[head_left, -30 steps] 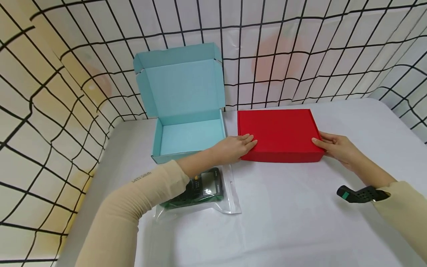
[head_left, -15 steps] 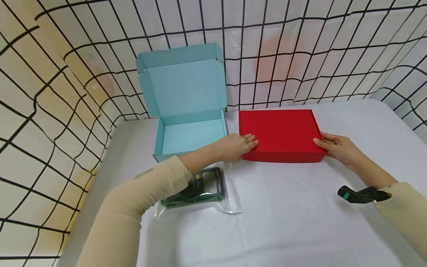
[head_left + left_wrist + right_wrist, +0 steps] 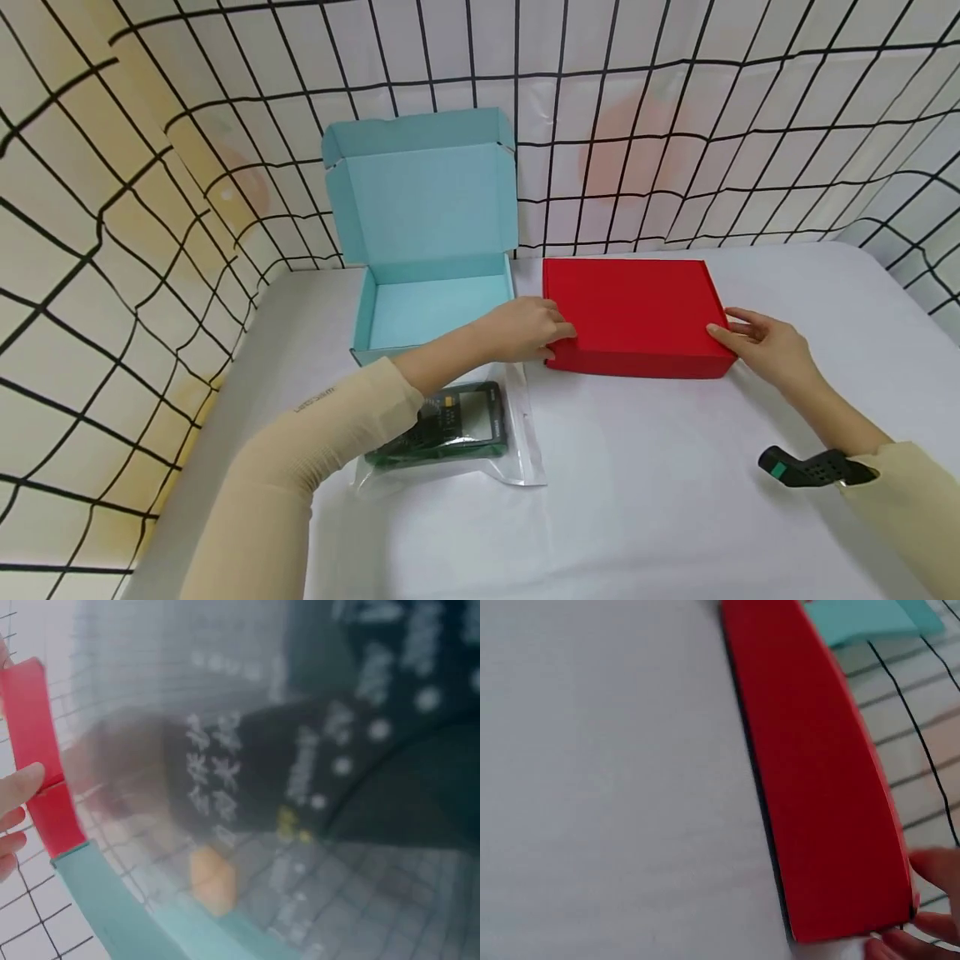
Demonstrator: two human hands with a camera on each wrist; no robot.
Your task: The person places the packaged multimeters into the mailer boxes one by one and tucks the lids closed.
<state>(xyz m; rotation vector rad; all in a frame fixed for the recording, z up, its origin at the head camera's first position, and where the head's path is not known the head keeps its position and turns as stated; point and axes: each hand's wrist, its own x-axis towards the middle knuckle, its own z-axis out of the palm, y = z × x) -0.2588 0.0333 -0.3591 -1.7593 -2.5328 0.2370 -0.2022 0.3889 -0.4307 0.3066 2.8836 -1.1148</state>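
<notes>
White table: (image 3: 652,467) spread below the fingers of both hands; black wire mesh (image 3: 516,78) stands beyond them.
Red box: (image 3: 630,308) lid down, lying between the two sets of fingers; it appears to rest on the table, though a slight lift could not be ruled out.
Left hand: (image 3: 517,329) holds the red box at its left front corner, fingers bent over the top edge, thumb low at the corner; firmness cannot be told.
Right hand: (image 3: 772,354) grips the right end, thumb over the top edge, fingers round the side.
Light blue box: (image 3: 435,208) lid raised, interior showing, just left of the left fingers.
Clear bag: (image 3: 528,450) nearer the person than the left fingers, with a dark device (image 3: 476,417) inside.
Risk, card walls: uneven squeezing between the hands could, in my judgement, buckle the red box's ends or spring its lid.
Risk, left side: a stronger push from the right fingers could drive the red box into its light blue neighbour.
Risk, left sleeve: passing close above the bag, it might drag it if lowered.
Left arm pose: reaches diagonally across the light blue box's front corner, wrist bent toward the red box.
Right arm pose: comes in from the lower right, palm facing inward.
</notes>
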